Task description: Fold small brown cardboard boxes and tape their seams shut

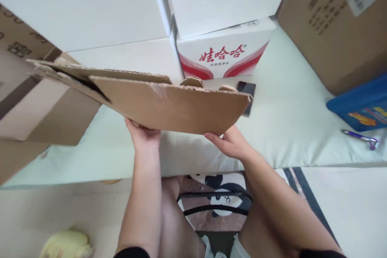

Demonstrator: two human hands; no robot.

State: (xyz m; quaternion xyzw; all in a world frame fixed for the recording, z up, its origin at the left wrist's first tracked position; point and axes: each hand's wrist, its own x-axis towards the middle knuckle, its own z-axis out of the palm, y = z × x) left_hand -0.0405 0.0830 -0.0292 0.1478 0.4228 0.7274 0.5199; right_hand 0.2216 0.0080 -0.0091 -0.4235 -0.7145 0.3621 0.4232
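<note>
Both forearms reach forward from the person's lap, past bent knees. The left hand (143,135) is turned up beneath the near edge of a folded cardboard box (172,109); its fingers are mostly hidden. The right hand (228,143) comes in at a slant, thumb along the same edge near the right end. The grip is closed around the cardboard on both sides. The box is up in front of the person, over the near part of the cloth-covered table (287,100). Its long axis runs left to right, the left end farther away, where the layers part; the rough flap edges point away from the person. Beyond its right corner a phone (249,88) lies partly hidden, and behind that stands a white carton (223,58) with red lettering.
</note>
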